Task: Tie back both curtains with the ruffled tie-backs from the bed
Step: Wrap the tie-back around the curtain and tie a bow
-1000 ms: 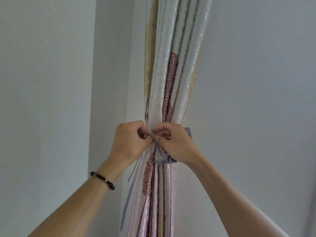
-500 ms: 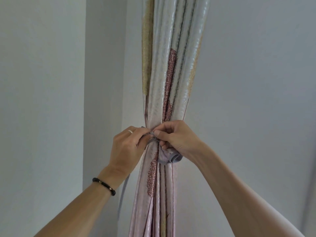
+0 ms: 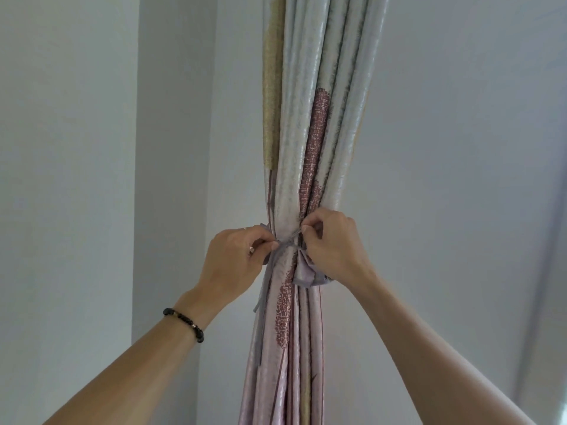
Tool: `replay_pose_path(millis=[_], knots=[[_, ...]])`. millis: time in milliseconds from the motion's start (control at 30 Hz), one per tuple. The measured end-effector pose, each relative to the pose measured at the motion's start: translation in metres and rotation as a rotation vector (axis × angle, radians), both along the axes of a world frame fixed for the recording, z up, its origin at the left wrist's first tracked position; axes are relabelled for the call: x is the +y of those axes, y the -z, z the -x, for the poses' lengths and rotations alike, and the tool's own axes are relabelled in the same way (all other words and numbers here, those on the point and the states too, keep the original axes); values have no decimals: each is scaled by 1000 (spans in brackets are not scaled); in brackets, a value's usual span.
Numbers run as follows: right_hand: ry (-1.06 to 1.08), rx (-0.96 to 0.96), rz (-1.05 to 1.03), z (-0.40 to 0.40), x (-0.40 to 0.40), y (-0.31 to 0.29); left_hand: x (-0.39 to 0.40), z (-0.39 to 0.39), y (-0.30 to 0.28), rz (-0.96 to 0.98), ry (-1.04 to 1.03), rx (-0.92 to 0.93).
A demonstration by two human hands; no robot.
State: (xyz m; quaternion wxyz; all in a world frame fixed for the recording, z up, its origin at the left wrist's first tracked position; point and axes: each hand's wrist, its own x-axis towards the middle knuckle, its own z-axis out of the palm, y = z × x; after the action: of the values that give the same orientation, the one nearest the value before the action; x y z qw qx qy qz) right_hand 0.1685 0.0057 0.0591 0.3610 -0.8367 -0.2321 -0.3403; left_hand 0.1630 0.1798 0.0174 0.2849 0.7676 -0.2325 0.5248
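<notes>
Curtain: long gathered drape of pale grey, pink and mustard fabric with maroon woven patches [image 3: 310, 148], bunched into one column against a plain wall.
Tie-back: grey-lilac ruffled fabric band [image 3: 306, 276], wrapped around the bunched curtain at its narrowest point, ruffle showing below the right hand.
Strings: thin grey cords of the tie-back [image 3: 283, 245], crossed at the front of the curtain, one tail hanging loose down the left side.
Progress: wrap around this curtain done; cords crossed and drawn, apparently mid-knot, not yet a finished bow or knot as far as visible.
Left to do: finishing this knot; second curtain not in view, so its state impossible to tell.
Left hand: [image 3: 236, 259] raised in front of the curtain, back of the hand towards the camera, fingers curled, thumb and fingertips pinching a cord just left of the crossing.
Left grip: clenched on the cord.
Right hand: [image 3: 333, 243] raised at the same height, just right of the crossing, fingers curled, fingertips pinching the other cord end and pulling it up and right.
Right grip: clenched on the cord, palm side resting against the ruffle.
Arms: both reaching up and forward, forearms converging on the tie point.
Wrist: black beaded bracelet [image 3: 185, 323] on the left wrist.
</notes>
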Motion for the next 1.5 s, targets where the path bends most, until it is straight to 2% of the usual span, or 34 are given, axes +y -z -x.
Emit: replay_pose_path(millis=[67, 133, 267, 400, 467, 633, 800, 933, 1067, 1167, 1300, 1433, 1500], knots=[[-91, 123, -136, -2, -3, -2, -1, -1, -2, -3, 26, 16], [-154, 167, -194, -3, -4, -1, -2, -1, -3, -14, 41, 23], [-185, 123, -107, -5, 1, 2, -1, 1, -4, -40, 28, 30], [-116, 71, 32, -6, 4, 0, 2, 3, -5, -67, -3, 37], [-81, 58, 21, -7, 5, -2, 5, 3, -3, -76, -35, 48], [-26, 172, -224, -6, 7, -5, 6, 0, 3, -58, -65, 86], [94, 128, -197, 2, 1, -10, 0, -1, 6, -6, -20, 139], [82, 239, -459, 2, -4, -6, -4, -2, 12, 106, 50, 123], [94, 270, -660, 2, -4, 5, -12, -3, 15, 117, 88, 136], [105, 234, -478, 3, -8, 8, -11, -5, 15, 31, 14, 147], [115, 189, -158, 11, -30, 12, -18, 14, 23, -189, -213, 4], [328, 72, 273, 32, -73, 31, -54, 28, 37, -427, -215, -13], [436, 19, 390, 47, -101, 41, -80, 32, 44, -486, -174, -4]])
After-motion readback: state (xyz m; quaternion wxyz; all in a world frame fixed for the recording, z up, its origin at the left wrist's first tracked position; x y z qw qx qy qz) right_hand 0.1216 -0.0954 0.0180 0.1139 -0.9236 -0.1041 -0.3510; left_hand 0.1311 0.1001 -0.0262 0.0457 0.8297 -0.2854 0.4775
